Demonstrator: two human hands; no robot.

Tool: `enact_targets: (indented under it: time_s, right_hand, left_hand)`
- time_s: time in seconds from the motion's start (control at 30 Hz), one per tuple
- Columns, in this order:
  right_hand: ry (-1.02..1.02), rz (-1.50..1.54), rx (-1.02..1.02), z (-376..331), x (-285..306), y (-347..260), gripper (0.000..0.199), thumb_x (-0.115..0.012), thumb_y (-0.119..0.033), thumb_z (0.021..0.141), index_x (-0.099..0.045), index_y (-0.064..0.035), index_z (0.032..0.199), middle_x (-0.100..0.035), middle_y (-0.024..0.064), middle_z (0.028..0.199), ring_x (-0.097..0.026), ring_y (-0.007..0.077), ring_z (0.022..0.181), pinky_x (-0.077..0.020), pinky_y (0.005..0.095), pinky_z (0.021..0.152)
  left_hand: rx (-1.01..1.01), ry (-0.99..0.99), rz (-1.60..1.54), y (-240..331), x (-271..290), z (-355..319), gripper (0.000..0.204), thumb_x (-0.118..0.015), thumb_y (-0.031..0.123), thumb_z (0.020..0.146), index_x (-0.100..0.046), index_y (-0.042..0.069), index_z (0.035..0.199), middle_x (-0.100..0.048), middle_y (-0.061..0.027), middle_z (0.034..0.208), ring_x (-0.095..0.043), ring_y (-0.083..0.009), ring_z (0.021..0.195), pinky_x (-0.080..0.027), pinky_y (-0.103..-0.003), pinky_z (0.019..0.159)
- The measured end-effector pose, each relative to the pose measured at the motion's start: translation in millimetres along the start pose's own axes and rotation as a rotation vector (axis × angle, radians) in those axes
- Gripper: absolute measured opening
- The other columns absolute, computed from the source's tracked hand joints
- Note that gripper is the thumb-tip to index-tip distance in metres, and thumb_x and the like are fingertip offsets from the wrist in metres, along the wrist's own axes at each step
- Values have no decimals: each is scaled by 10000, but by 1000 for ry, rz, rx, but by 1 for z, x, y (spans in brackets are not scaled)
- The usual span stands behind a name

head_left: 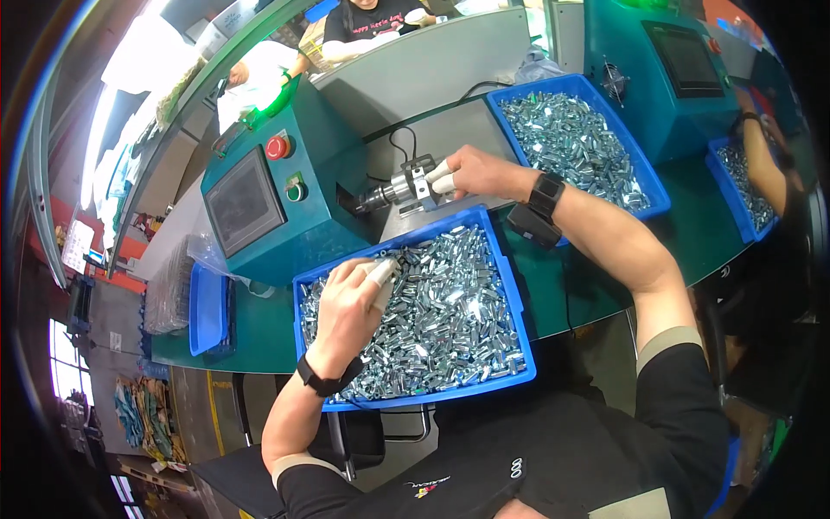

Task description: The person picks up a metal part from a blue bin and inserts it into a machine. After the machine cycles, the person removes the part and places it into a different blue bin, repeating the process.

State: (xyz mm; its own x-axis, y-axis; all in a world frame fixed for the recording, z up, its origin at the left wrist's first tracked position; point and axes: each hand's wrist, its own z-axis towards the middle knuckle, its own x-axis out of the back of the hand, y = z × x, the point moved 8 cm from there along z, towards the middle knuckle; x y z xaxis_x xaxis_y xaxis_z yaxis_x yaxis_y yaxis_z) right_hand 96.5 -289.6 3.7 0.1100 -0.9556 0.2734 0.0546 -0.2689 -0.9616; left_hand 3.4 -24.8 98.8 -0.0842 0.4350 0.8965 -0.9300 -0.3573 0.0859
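My left hand (350,303) is over the blue tray (517,333) in front of me, its covered fingers bent together at the small shiny metal parts (441,320). Whatever lies between those fingertips cannot be made out. At the metal clamping fixture (418,186) beside the green machine (311,156), my right hand (480,173) has its fingers closed, with pale covers on the fingertips. They touch the fixture's right end, and anything they hold is hidden. A metal spindle (376,199) runs from the fixture into the machine's opening.
A second blue tray of metal parts (575,147) stands behind my right forearm. Another machine (666,86) is at the far right. The near machine carries a dark screen (245,203) and a red button (277,147). People sit beyond the grey partition (432,65).
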Motion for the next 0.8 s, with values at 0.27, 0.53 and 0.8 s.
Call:
enact_targets:
  time_s: [0.27,0.53,0.8]
  right_hand:
    - [-9,-11,36,6,-8,9,292,-718,-188,985,-808,-58,1231,-739,3,989,-596,89,782,-509,267,714]
    - [39,-55,130,2,-10,8,296,-739,-160,986,-791,-59,1259,-704,5,965,-584,97,787,-502,278,723]
    - [40,-24,157,3,-11,6,296,-733,-179,977,-800,-64,1242,-717,12,927,-602,92,777,-504,272,719]
  left_hand:
    - [79,-50,-28,-8,1,-36,332,-783,49,862,-733,33,1189,-745,-103,1046,-703,-313,1041,-553,-433,933]
    - [117,-165,-101,-15,-21,-42,301,-797,45,853,-734,34,1147,-749,-109,1053,-699,-319,998,-569,-420,884]
    - [180,-199,-140,-17,-28,-43,323,-804,48,857,-750,52,1175,-757,-102,1076,-699,-316,1046,-580,-418,896]
